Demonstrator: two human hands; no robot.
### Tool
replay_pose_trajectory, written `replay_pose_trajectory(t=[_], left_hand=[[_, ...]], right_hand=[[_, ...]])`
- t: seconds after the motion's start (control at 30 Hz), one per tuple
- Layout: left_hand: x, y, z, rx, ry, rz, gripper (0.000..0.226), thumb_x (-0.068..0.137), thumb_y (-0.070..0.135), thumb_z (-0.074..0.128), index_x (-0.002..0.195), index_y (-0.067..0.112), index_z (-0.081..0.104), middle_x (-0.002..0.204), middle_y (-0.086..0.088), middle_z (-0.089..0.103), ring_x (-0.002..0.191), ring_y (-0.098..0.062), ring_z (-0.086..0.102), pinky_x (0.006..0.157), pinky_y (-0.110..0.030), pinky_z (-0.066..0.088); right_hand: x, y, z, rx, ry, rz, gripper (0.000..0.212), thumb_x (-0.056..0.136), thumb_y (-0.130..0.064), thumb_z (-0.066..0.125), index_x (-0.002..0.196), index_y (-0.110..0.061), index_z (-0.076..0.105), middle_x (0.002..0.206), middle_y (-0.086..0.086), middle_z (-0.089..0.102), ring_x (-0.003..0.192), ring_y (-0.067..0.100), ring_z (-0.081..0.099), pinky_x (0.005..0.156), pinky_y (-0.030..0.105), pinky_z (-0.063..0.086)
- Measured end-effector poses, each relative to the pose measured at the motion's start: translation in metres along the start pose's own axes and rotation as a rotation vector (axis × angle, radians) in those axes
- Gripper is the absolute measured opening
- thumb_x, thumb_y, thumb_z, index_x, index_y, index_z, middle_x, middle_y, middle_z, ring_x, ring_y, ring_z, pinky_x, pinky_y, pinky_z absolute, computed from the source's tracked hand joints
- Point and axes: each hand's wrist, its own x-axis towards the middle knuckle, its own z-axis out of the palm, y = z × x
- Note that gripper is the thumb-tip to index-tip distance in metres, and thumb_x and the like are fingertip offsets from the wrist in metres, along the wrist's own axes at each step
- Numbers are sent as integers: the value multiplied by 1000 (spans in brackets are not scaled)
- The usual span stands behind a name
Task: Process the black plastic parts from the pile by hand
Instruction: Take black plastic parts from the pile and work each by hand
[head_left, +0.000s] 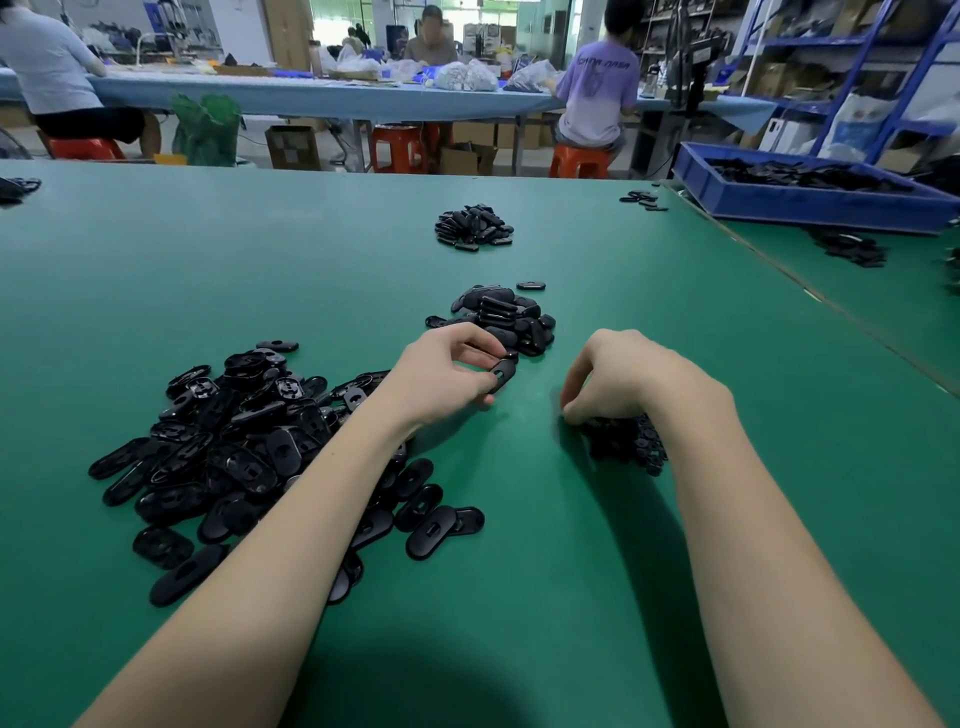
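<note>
Green matting covers the workbench (156, 270), with other workers seated at a long table behind and a blue bin (810, 200) of dark parts far off to the right. The left hand (441, 371) pinches one oval black part (502, 373) between thumb and curled fingers, tilted up off the mat, probably so its slot faces the other hand. Just behind that hand's wrist sprawls the big pile (249, 447) it draws from, within easy reach. Just ahead of its fingertips sits a tidier heap (501, 319), likely finished pieces; a further heap (474, 227) lies well beyond. The right hand (618, 379) curls down onto a cluster of small black pieces (626, 441), fingertips buried among them; it may be picking one, but the grip is hidden.
</note>
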Motion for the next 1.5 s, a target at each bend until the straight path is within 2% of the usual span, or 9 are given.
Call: replay_pose_trajectory(t=[0.1, 0.2, 0.37, 0.53, 0.6, 0.73, 0.93, 1.23, 1.5], left_hand=[[3, -2, -2, 42, -11, -15, 26, 78, -3, 66, 89, 21, 72, 81, 1, 75, 70, -16, 70, 74, -28, 56], [5, -2, -3, 44, -11, -37, 26, 74, 1, 69, 86, 24, 72, 76, 5, 74, 71, -14, 66, 77, -29, 54], [5, -3, -3, 3, -3, -30, 22, 80, 7, 75, 91, 25, 72, 85, 3, 78, 78, -17, 70, 88, -35, 55], [3, -1, -3, -51, -27, -43, 20, 84, 0, 71, 96, 16, 73, 83, 0, 77, 74, -18, 70, 87, -34, 58], [2, 1, -2, -137, -63, -54, 18, 87, -6, 68, 95, 10, 71, 77, -3, 74, 71, -23, 66, 83, -39, 61], [2, 3, -1, -235, -110, -48, 18, 88, -8, 68, 99, 5, 72, 68, 2, 70, 67, -15, 66, 74, -30, 63], [1, 3, -2, -245, -120, -55, 26, 84, -8, 70, 106, 5, 74, 83, -4, 73, 73, -14, 70, 73, -19, 55], [1, 3, -2, -268, -119, -53, 25, 85, -8, 69, 103, 8, 75, 84, -3, 74, 75, -9, 70, 72, -17, 55], [1, 5, -4, -282, -125, -87, 23, 90, -7, 61, 102, 7, 73, 79, -8, 70, 72, -12, 67, 72, -24, 60]], right_hand=[[2, -1, 2, 5, 57, -28, 5, 73, -32, 77, 75, -36, 75, 95, -6, 72, 91, 21, 68, 73, 28, 51], [3, 0, 4, 126, 18, -66, 8, 75, -25, 73, 73, -32, 77, 91, -6, 75, 88, 17, 71, 81, 31, 59], [3, 3, 3, 363, 14, -195, 21, 86, -16, 69, 79, -34, 79, 76, -15, 75, 59, -5, 58, 55, 10, 43], [3, -2, 4, 567, 21, -277, 15, 89, -18, 73, 88, -31, 80, 84, 3, 78, 68, 12, 58, 73, 27, 51], [6, -5, 7, 587, 42, -260, 9, 87, -22, 77, 87, -30, 79, 76, -3, 74, 63, 10, 57, 71, 26, 50], [10, -6, 12, 563, 89, -213, 5, 84, -25, 80, 81, -28, 78, 77, -7, 73, 66, 5, 59, 71, 24, 46], [10, -7, 13, 583, 119, -186, 9, 83, -28, 81, 77, -34, 77, 76, -11, 76, 66, -5, 61, 61, 19, 42], [12, -9, 14, 594, 143, -171, 11, 77, -34, 85, 77, -33, 75, 56, -19, 66, 49, -8, 54, 53, 17, 37], [10, -6, 16, 729, 102, -146, 25, 72, -41, 91, 84, -25, 77, 61, -19, 68, 51, -8, 55, 56, 17, 39]])
